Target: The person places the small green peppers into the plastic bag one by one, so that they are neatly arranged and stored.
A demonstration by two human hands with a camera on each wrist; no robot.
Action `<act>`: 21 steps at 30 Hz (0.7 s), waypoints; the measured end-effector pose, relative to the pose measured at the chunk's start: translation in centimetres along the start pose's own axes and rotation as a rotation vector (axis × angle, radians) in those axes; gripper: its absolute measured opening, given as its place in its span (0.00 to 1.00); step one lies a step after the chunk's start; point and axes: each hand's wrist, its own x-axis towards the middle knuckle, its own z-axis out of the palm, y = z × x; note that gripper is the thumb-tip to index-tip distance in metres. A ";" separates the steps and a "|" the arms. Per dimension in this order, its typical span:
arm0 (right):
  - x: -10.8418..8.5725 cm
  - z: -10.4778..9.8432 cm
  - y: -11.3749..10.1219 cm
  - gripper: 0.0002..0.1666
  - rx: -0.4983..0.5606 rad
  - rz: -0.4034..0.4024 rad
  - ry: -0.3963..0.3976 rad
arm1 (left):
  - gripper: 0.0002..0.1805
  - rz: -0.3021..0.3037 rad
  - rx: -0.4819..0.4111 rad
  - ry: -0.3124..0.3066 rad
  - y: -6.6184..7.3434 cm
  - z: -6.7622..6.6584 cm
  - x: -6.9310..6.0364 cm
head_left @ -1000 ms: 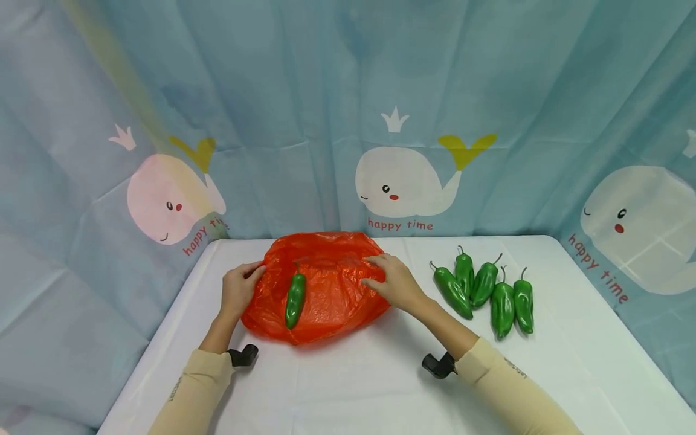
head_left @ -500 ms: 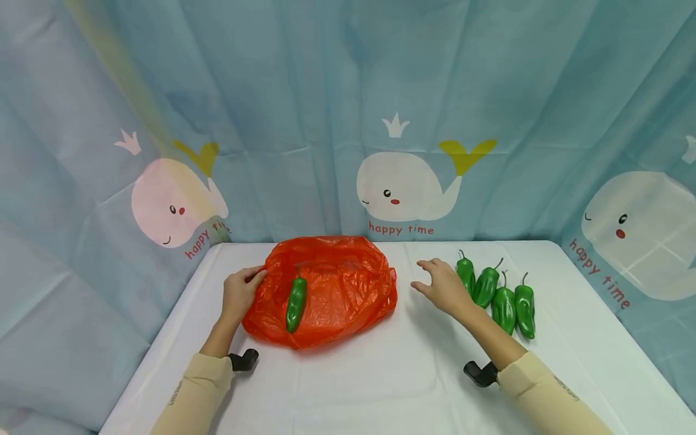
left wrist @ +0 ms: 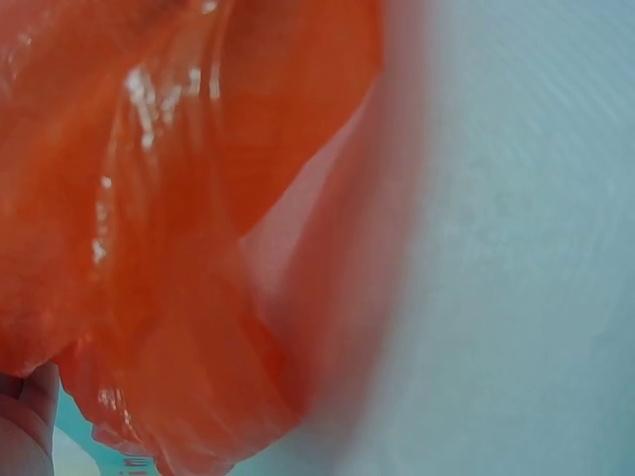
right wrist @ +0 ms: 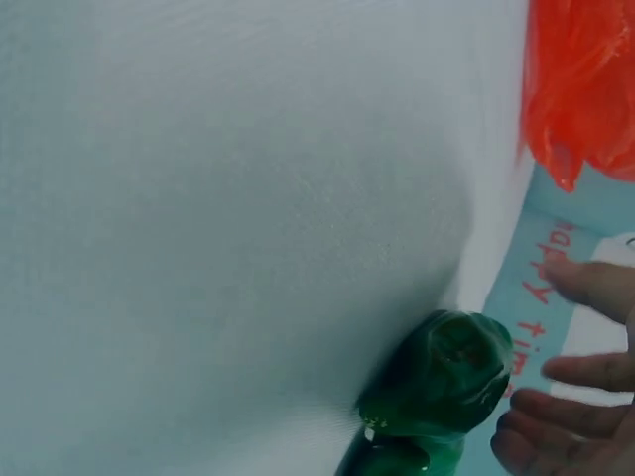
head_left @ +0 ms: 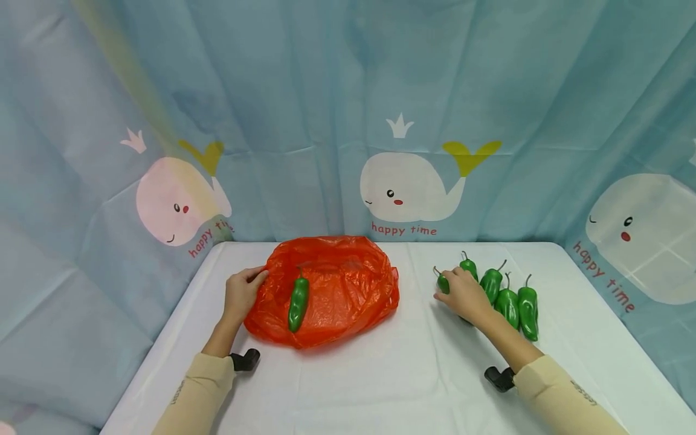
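Note:
An orange-red plastic bag (head_left: 348, 290) lies spread with its mouth toward me, one green pepper (head_left: 298, 305) inside. My left hand (head_left: 241, 294) pinches the bag's left rim between thumb and fingers; in the left wrist view the bag (left wrist: 189, 248) hides most of that hand (left wrist: 30, 421). At the right, my right hand (head_left: 466, 295) reaches over the leftmost loose pepper (head_left: 443, 284) and covers much of it. From the right wrist, the thumb and fingers of this hand (right wrist: 575, 416) look spread apart, beside a dark green pepper (right wrist: 437, 377), with nothing gripped.
Several more green peppers (head_left: 508, 307) lie close together just right of my right hand, stems pointing away. A white cloth (head_left: 359, 386) covers the table. Behind its far edge hangs a blue curtain (head_left: 304, 193) printed with whales.
My right hand has left the bag's right side and moved right to the pepper group. The left hand keeps its pinch on the rim, and the bag stays in place.

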 end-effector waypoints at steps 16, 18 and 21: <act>0.0 0.7 0.7 0.27 -0.045 0.076 -0.056 | 0.19 0.015 -0.002 0.010 0.1 0.1 0.1; 0.0 0.9 0.7 0.25 -0.046 0.075 -0.056 | 0.19 0.017 0.001 0.008 0.1 0.1 0.1; -0.2 1.1 0.5 0.20 -0.042 0.081 -0.050 | 0.19 0.015 0.002 0.006 0.0 0.1 0.0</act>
